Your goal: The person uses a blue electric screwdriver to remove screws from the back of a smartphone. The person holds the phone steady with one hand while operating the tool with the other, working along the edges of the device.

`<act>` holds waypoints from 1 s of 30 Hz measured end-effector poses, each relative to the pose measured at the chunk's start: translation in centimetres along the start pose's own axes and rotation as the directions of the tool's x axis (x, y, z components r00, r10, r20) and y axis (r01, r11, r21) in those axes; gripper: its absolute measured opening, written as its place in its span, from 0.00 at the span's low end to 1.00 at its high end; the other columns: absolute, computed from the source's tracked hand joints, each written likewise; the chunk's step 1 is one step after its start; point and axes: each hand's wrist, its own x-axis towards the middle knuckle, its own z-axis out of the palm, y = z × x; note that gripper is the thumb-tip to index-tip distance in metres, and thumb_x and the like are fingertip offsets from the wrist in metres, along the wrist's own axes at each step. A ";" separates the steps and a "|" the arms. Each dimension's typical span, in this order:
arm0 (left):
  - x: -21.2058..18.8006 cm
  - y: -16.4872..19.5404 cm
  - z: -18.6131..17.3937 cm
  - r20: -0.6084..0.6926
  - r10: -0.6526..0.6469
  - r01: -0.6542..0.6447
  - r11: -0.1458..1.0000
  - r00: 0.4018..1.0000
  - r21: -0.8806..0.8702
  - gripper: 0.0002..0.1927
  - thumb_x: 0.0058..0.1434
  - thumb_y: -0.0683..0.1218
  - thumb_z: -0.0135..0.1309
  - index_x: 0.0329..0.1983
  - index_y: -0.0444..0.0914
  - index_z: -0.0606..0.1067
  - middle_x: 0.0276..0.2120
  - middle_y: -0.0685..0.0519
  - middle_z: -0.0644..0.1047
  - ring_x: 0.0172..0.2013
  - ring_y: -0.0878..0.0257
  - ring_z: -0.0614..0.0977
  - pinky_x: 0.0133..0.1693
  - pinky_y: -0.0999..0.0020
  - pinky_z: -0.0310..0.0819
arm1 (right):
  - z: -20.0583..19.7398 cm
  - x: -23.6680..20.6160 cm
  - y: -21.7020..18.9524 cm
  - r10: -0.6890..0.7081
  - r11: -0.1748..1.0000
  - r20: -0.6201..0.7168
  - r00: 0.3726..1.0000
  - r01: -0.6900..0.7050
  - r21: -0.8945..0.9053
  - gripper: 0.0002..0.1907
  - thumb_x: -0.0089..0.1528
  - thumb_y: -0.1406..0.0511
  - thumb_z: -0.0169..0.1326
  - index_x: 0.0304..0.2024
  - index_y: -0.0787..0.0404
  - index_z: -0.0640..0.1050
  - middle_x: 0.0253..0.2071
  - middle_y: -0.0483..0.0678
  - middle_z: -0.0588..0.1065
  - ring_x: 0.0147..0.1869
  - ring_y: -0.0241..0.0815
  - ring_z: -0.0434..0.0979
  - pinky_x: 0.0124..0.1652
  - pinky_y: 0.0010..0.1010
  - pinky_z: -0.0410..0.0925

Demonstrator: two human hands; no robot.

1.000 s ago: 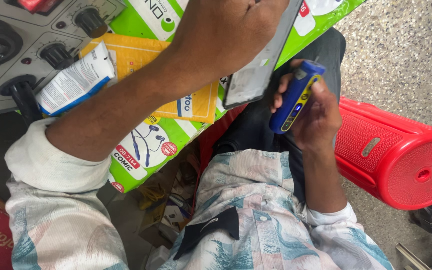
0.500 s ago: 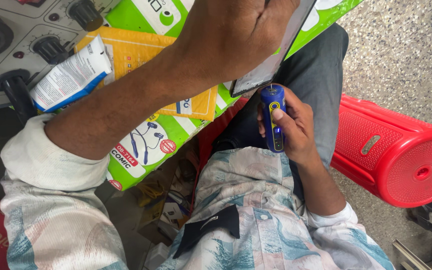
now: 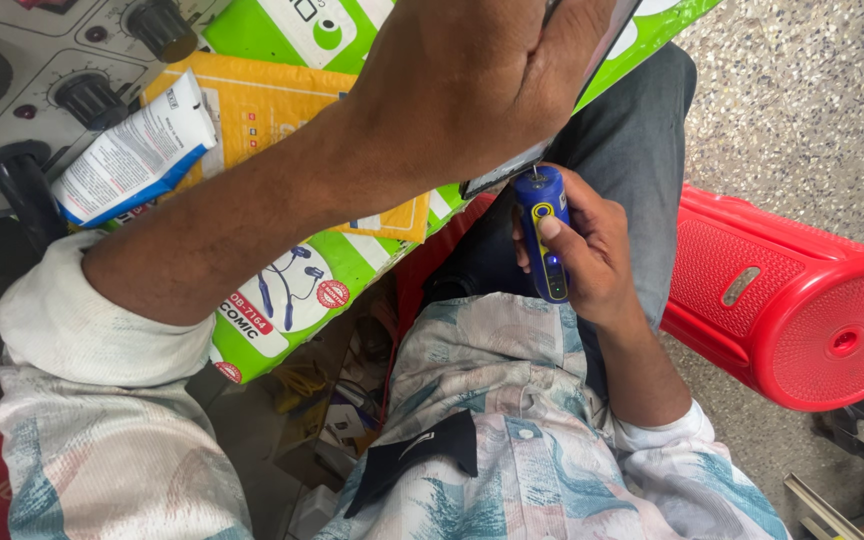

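Note:
My left hand point(image 3: 482, 80) reaches across at the top and grips a flat dark device point(image 3: 512, 172), a phone by its look, of which only the lower edge shows. My right hand point(image 3: 587, 255) is wrapped around a blue and yellow electric screwdriver point(image 3: 544, 235), held upright with its thin bit touching the device's bottom edge. My thumb rests on the tool's body. Both hands work over my lap, above my dark trousers and patterned shirt.
A green earphone package point(image 3: 282, 300) and a yellow package point(image 3: 252, 110) lie under my left forearm. A white and blue tube point(image 3: 137, 150) leans against a grey machine with black knobs point(image 3: 82, 95). A red plastic stool point(image 3: 802, 300) lies tipped on the speckled floor at right.
My right hand turned the screwdriver from tilted to upright and brought its bit up against the device's lower edge. My left hand stayed on the device.

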 end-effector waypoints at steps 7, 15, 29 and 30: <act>-0.6 0.4 -0.2 0.078 -0.039 0.036 0.998 0.996 0.044 0.04 0.77 0.38 0.48 0.43 0.34 0.72 0.32 0.47 0.76 0.30 0.53 0.82 0.29 0.62 0.72 | 0.1 -0.1 -1.0 0.047 0.992 -0.040 0.998 -0.051 -0.112 0.22 0.68 0.64 0.51 0.61 0.71 0.71 0.36 0.48 0.75 0.33 0.34 0.75 0.35 0.24 0.70; -0.5 -1.0 -1.3 0.326 0.141 -0.272 0.875 0.935 0.401 0.06 0.68 0.38 0.51 0.44 0.29 0.75 0.34 0.45 0.77 0.32 0.54 0.82 0.29 0.63 0.76 | 1.2 -0.3 -1.7 0.038 0.940 0.065 0.997 -0.014 -0.340 0.19 0.66 0.65 0.52 0.57 0.70 0.74 0.31 0.47 0.76 0.31 0.32 0.77 0.33 0.23 0.70; -1.7 -0.3 -0.6 0.169 -0.059 0.036 0.990 0.984 0.137 0.07 0.72 0.40 0.55 0.47 0.32 0.71 0.30 0.44 0.78 0.26 0.51 0.82 0.27 0.61 0.74 | 3.2 0.8 -3.9 -0.031 0.802 0.158 0.987 0.118 -0.585 0.20 0.63 0.66 0.55 0.56 0.69 0.74 0.33 0.53 0.75 0.32 0.40 0.78 0.36 0.30 0.71; -1.8 -0.3 -0.7 0.191 -0.089 0.068 0.991 0.978 0.114 0.08 0.73 0.39 0.55 0.49 0.32 0.70 0.30 0.43 0.78 0.25 0.52 0.82 0.26 0.61 0.74 | 3.3 0.9 -4.3 0.004 0.795 0.149 0.989 0.088 -0.601 0.20 0.62 0.66 0.55 0.56 0.69 0.74 0.31 0.53 0.75 0.30 0.40 0.77 0.35 0.31 0.71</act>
